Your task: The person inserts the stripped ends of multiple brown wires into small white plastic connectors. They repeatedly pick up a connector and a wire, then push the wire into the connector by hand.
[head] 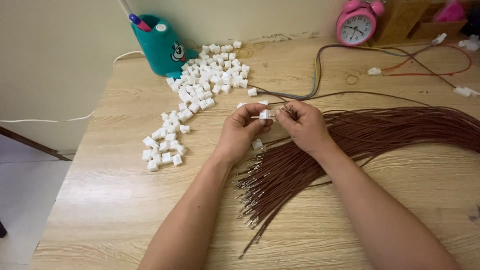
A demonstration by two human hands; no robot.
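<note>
At the centre of the frame our left hand (243, 131) pinches a small white plastic connector housing (266, 114), and our right hand (303, 126) holds a brown wire (350, 93) end just beside it. A bundle of brown wires (380, 135) fans across the wooden table (110, 200) from the right edge. White housings (200, 85) lie heaped at upper left beside a teal pen holder (159, 46), with a pink alarm clock (356, 22) at upper right.

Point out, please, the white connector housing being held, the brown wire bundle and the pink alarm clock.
white connector housing (265, 114), head view, its side face.
brown wire bundle (400, 130), head view, mid-length strands.
pink alarm clock (355, 26), head view, dial.
</note>
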